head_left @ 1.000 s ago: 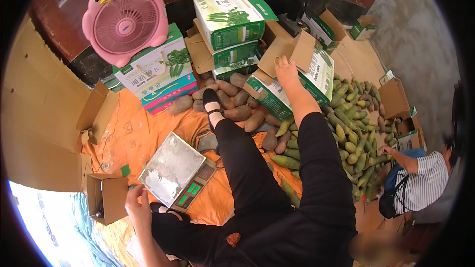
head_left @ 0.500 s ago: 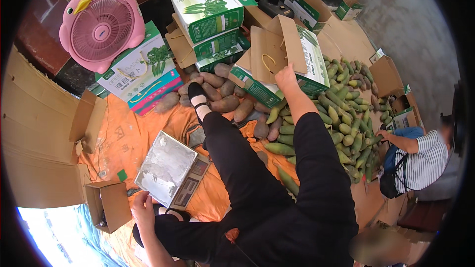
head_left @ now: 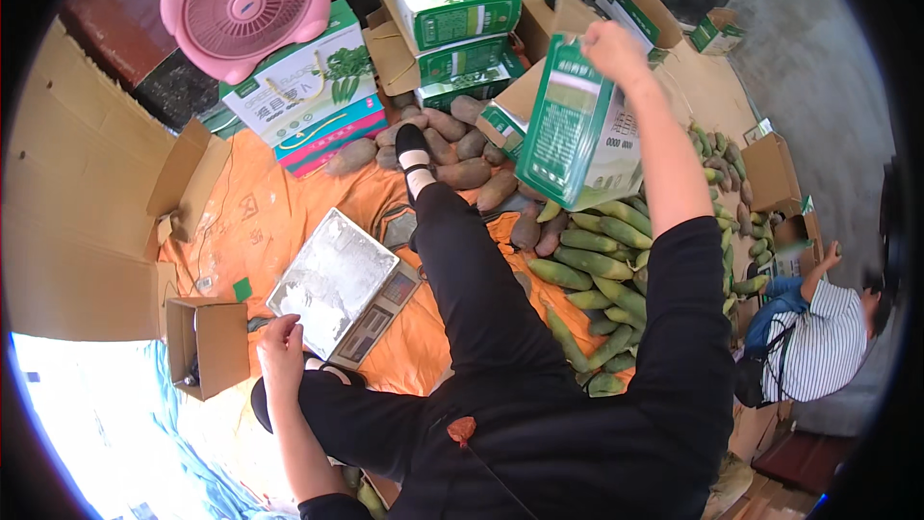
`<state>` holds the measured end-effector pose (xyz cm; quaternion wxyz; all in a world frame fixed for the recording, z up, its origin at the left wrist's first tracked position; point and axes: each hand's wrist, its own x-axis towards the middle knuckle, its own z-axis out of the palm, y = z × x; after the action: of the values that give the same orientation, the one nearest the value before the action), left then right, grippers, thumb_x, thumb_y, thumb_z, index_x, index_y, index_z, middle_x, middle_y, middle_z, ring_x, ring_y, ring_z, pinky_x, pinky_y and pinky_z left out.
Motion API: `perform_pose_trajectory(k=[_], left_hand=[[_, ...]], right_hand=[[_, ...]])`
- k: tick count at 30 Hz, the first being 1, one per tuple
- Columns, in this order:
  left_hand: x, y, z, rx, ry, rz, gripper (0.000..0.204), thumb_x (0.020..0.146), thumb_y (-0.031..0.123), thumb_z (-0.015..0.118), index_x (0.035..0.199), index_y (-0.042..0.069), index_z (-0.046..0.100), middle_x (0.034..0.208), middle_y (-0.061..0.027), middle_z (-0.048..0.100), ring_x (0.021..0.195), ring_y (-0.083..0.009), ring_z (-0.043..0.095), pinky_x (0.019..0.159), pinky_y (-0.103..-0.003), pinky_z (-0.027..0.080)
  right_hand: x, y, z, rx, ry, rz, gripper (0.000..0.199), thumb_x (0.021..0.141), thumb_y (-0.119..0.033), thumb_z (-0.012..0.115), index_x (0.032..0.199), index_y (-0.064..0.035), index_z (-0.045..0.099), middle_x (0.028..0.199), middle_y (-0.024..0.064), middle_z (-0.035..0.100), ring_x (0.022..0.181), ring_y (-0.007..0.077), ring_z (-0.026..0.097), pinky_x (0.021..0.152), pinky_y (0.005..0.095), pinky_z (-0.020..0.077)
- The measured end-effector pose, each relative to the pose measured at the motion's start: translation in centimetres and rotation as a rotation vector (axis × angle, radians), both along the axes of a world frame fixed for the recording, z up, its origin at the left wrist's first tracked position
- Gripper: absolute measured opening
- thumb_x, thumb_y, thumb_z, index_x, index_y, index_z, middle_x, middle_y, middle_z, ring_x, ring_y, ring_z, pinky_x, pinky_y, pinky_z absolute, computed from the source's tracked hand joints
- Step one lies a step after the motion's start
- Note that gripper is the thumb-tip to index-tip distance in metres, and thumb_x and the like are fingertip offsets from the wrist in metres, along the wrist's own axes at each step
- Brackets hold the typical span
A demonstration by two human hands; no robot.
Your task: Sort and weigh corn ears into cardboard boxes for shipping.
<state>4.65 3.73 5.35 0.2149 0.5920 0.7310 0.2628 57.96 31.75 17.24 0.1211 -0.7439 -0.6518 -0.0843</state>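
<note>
My right hand (head_left: 616, 53) grips the upper edge of a green-and-white carton (head_left: 566, 120), which is tilted above a heap of green radishes (head_left: 616, 241). Its green end panel faces me and its flap stands up behind my hand. Beside the near left corner of a flat scale (head_left: 332, 274) is my left hand (head_left: 281, 351), its fingers curled together; whether anything is in them is hidden. The scale has a worn silver plate and a display panel on its right side. Purple-brown roots (head_left: 467, 173) lie around my outstretched foot, left of the carton.
A pink animal-shaped fan (head_left: 245, 10) rests on stacked cartons (head_left: 298, 87) at the far left. More green cartons (head_left: 462, 0) stand at the back. A small brown box (head_left: 207, 351) sits left of the scale on orange sheeting (head_left: 260, 193). Another person (head_left: 818, 337) crouches at the right.
My right hand has raised the carton and tipped it, bringing its green end panel round toward me. My left hand stays by the scale. At the right, the other person's hand has lifted off the radishes.
</note>
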Motion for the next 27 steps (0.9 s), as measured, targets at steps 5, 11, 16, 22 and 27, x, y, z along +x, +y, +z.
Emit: perform_pose_trajectory(k=[5, 11, 16, 22, 27], left_hand=[[0.2, 0.9, -0.1, -0.021, -0.099, -0.003, 0.016, 0.082, 0.006, 0.062, 0.097, 0.000, 0.066, 0.081, -0.0124, 0.067, 0.071, -0.0186, 0.064, 0.066, -0.029, 0.050], [-0.7, -0.1, 1.6, 0.080, -0.554, 0.051, 0.024, 0.087, 0.000, 0.058, 0.112, -0.002, 0.060, 0.097, -0.0084, 0.064, 0.087, -0.0132, 0.061, 0.080, -0.026, 0.049], [1.6, 0.6, 7.5, 0.253, -0.641, 0.012, 0.034, 0.089, 0.000, 0.056, 0.123, 0.000, 0.053, 0.110, -0.0116, 0.060, 0.095, -0.0164, 0.060, 0.080, -0.029, 0.050], [2.7, 1.5, 7.6, 0.132, -0.767, -0.051, 0.054, 0.094, 0.021, 0.056, 0.141, 0.005, 0.035, 0.139, -0.0163, 0.042, 0.118, -0.0276, 0.052, 0.082, -0.032, 0.051], [1.0, 0.8, 6.0, 0.069, -1.041, 0.226, 0.061, 0.097, 0.040, 0.048, 0.146, 0.009, 0.027, 0.146, -0.0136, 0.031, 0.129, -0.0299, 0.038, 0.091, -0.043, 0.047]], right_hand=[[1.0, 0.5, 6.7, 0.061, 0.693, 0.121, 0.010, 0.079, -0.013, 0.067, 0.075, -0.0035, 0.064, 0.073, 0.0009, 0.062, 0.065, 0.0110, 0.053, 0.063, 0.0280, 0.0436], [-10.8, -1.2, 10.2, 0.198, 1.082, 0.377, 0.008, 0.080, -0.006, 0.065, 0.079, 0.0020, 0.065, 0.073, 0.0050, 0.063, 0.067, 0.0137, 0.057, 0.065, 0.0282, 0.0465], [-20.1, -4.5, 10.3, 0.280, 0.746, 0.669, 0.008, 0.083, -0.005, 0.060, 0.084, 0.0012, 0.064, 0.067, 0.0033, 0.059, 0.063, 0.0150, 0.055, 0.064, 0.0286, 0.0457], [-31.8, -8.7, 1.9, 0.242, 0.686, 0.745, 0.010, 0.077, -0.014, 0.063, 0.081, -0.0058, 0.065, 0.081, 0.0130, 0.066, 0.075, 0.0314, 0.066, 0.069, 0.0427, 0.0530], [-39.9, -15.8, -4.5, -0.072, 0.719, 0.892, 0.008, 0.079, -0.015, 0.060, 0.079, -0.0072, 0.060, 0.083, 0.0109, 0.062, 0.078, 0.0324, 0.063, 0.069, 0.0436, 0.0506]])
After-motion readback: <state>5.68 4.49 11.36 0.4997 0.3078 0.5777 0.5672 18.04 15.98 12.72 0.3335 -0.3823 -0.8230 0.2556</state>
